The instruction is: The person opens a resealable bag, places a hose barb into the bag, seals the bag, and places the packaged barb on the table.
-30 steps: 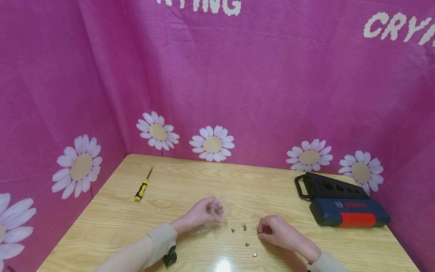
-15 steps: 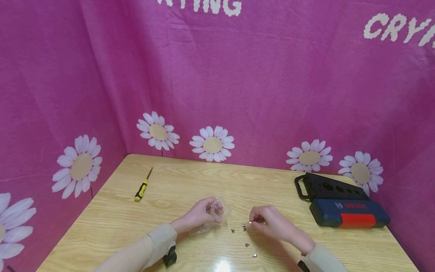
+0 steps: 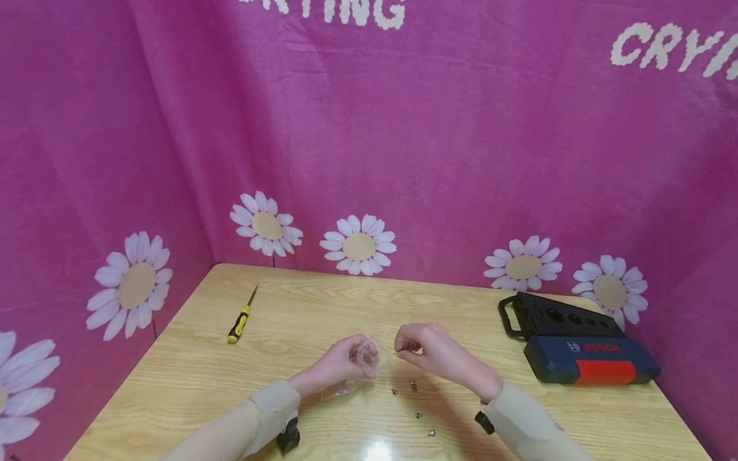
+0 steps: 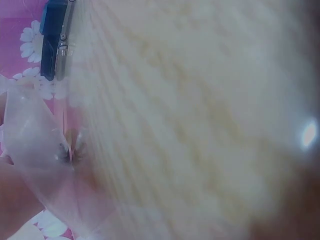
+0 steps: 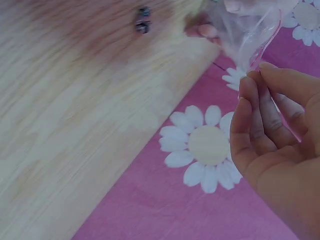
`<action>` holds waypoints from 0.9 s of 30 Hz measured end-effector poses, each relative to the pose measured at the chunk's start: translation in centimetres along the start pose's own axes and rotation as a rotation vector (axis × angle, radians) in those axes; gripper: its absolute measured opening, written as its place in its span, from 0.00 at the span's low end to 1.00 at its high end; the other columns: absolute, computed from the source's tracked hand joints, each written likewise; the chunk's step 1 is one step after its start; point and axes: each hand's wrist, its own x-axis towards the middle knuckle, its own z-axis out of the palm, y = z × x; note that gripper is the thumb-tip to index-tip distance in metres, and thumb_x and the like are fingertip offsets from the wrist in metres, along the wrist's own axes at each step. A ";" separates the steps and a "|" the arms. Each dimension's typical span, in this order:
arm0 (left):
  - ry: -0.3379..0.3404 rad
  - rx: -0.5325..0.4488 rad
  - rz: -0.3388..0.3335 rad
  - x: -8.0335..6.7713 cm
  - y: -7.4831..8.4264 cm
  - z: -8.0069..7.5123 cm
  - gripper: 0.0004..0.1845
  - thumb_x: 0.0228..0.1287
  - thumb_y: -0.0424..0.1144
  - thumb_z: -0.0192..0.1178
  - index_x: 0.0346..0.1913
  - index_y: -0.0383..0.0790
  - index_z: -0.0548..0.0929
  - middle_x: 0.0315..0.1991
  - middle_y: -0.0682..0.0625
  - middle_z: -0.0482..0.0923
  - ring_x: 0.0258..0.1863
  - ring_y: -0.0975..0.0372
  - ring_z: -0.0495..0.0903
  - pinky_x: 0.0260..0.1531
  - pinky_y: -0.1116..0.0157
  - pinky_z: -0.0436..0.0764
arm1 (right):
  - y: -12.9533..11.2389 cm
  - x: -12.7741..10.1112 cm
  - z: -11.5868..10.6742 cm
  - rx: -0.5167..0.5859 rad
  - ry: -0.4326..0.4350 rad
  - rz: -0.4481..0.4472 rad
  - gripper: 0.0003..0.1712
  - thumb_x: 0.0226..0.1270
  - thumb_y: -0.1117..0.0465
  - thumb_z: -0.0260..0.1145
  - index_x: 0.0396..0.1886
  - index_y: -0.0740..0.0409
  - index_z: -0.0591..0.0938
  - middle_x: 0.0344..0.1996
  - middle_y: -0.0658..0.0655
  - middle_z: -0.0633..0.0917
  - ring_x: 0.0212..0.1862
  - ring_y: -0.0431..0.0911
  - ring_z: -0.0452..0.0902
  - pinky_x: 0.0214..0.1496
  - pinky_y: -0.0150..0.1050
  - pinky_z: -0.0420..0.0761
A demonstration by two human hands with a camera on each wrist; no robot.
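My left hand (image 3: 337, 365) holds a clear plastic bag (image 3: 378, 357) with its mouth towards the right. In the left wrist view the bag (image 4: 37, 135) is large and see-through, with a few blurred dark bits near its edge. Thumb and fingertips of my right hand (image 3: 438, 355) pinch a tiny metal screw (image 3: 396, 352) right beside the bag's mouth. The right wrist view shows this hand (image 5: 280, 120) with fingertips together at the bag (image 5: 242, 37); the screw is mostly hidden there. Several small screws (image 3: 414, 386) lie scattered on the table between and below the hands.
A yellow and black screwdriver (image 3: 239, 324) lies at the left of the wooden table (image 3: 323, 298). At the right stands a dark blue and red Bosch case (image 3: 594, 362) with a black holed holder (image 3: 567, 317). A pink flowered cloth (image 3: 438, 160) hangs behind.
My right hand has moved left and away from me with the pinched screw, from beside the loose screws to the bag's mouth. The left hand and bag have stayed in place.
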 end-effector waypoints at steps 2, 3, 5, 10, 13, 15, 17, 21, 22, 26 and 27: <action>-0.008 -0.016 0.005 0.0 -0.1 0.1 0.18 0.54 0.23 0.69 0.48 0.29 0.78 0.49 0.35 0.80 0.47 0.58 0.81 0.42 0.73 0.83 | -0.3 0.7 0.2 -0.013 0.002 -0.021 0.06 0.61 0.69 0.70 0.29 0.55 0.82 0.27 0.49 0.86 0.31 0.32 0.78 0.35 0.27 0.83; -0.013 -0.025 0.008 0.0 -0.2 0.1 0.18 0.54 0.23 0.68 0.49 0.29 0.77 0.49 0.35 0.80 0.47 0.58 0.81 0.42 0.73 0.84 | -0.5 1.1 0.3 -0.017 0.002 -0.031 0.06 0.61 0.70 0.70 0.29 0.55 0.82 0.27 0.49 0.86 0.31 0.32 0.78 0.35 0.28 0.83; -0.019 -0.031 0.014 0.1 -0.3 0.1 0.18 0.55 0.22 0.67 0.49 0.28 0.77 0.49 0.34 0.80 0.46 0.59 0.82 0.42 0.72 0.85 | -0.8 1.7 0.6 -0.020 0.000 -0.048 0.06 0.61 0.70 0.69 0.29 0.56 0.82 0.27 0.49 0.86 0.30 0.32 0.77 0.34 0.29 0.84; -0.021 0.019 0.008 0.0 -0.5 0.1 0.16 0.56 0.25 0.67 0.48 0.32 0.77 0.46 0.38 0.82 0.42 0.64 0.82 0.43 0.72 0.82 | -1.5 2.8 1.2 0.028 -0.029 -0.054 0.03 0.62 0.70 0.69 0.31 0.59 0.83 0.29 0.52 0.87 0.31 0.34 0.80 0.36 0.25 0.83; -0.024 0.043 0.000 0.0 -0.4 0.0 0.15 0.56 0.25 0.65 0.46 0.34 0.77 0.45 0.41 0.83 0.42 0.65 0.80 0.44 0.70 0.80 | -1.7 3.1 1.5 0.051 -0.039 -0.046 0.03 0.62 0.69 0.70 0.32 0.59 0.83 0.30 0.52 0.88 0.32 0.34 0.81 0.36 0.22 0.81; -0.025 0.049 -0.003 0.0 -0.4 0.0 0.15 0.55 0.25 0.65 0.45 0.35 0.77 0.45 0.43 0.82 0.43 0.65 0.79 0.45 0.70 0.79 | -1.7 3.1 1.6 0.061 -0.040 -0.040 0.03 0.62 0.68 0.70 0.32 0.59 0.84 0.30 0.52 0.88 0.31 0.34 0.81 0.36 0.22 0.81; -0.022 0.052 0.000 0.0 -0.4 0.0 0.15 0.54 0.25 0.64 0.45 0.35 0.77 0.45 0.44 0.82 0.43 0.66 0.79 0.45 0.70 0.79 | -1.7 3.1 1.6 0.063 -0.035 -0.039 0.03 0.62 0.69 0.70 0.32 0.58 0.83 0.30 0.52 0.88 0.31 0.33 0.81 0.36 0.22 0.81; -0.027 0.025 0.006 0.0 -0.4 0.0 0.16 0.55 0.24 0.65 0.47 0.32 0.77 0.47 0.40 0.82 0.42 0.66 0.81 0.45 0.71 0.81 | -1.4 2.7 1.2 0.064 -0.015 -0.025 0.04 0.62 0.70 0.69 0.32 0.59 0.84 0.29 0.52 0.87 0.32 0.33 0.79 0.36 0.26 0.83; -0.029 0.012 0.006 0.0 -0.4 0.0 0.16 0.56 0.24 0.65 0.48 0.32 0.77 0.47 0.38 0.82 0.42 0.66 0.81 0.44 0.71 0.82 | -1.2 2.5 1.0 0.057 -0.008 -0.018 0.04 0.62 0.70 0.69 0.32 0.59 0.83 0.29 0.51 0.87 0.31 0.33 0.79 0.35 0.27 0.83; -0.023 -0.025 0.006 0.1 -0.5 0.0 0.18 0.55 0.22 0.66 0.50 0.29 0.78 0.48 0.35 0.82 0.43 0.64 0.82 0.44 0.69 0.85 | -0.4 1.7 0.4 0.033 0.022 0.008 0.04 0.61 0.71 0.70 0.32 0.59 0.83 0.28 0.51 0.86 0.31 0.33 0.78 0.35 0.30 0.84; -0.020 -0.031 0.006 0.2 -0.4 0.0 0.18 0.55 0.21 0.66 0.49 0.29 0.78 0.48 0.34 0.82 0.44 0.63 0.82 0.44 0.68 0.85 | -0.3 1.5 0.3 0.031 0.028 0.018 0.04 0.61 0.70 0.70 0.32 0.59 0.83 0.28 0.51 0.86 0.31 0.33 0.78 0.36 0.30 0.84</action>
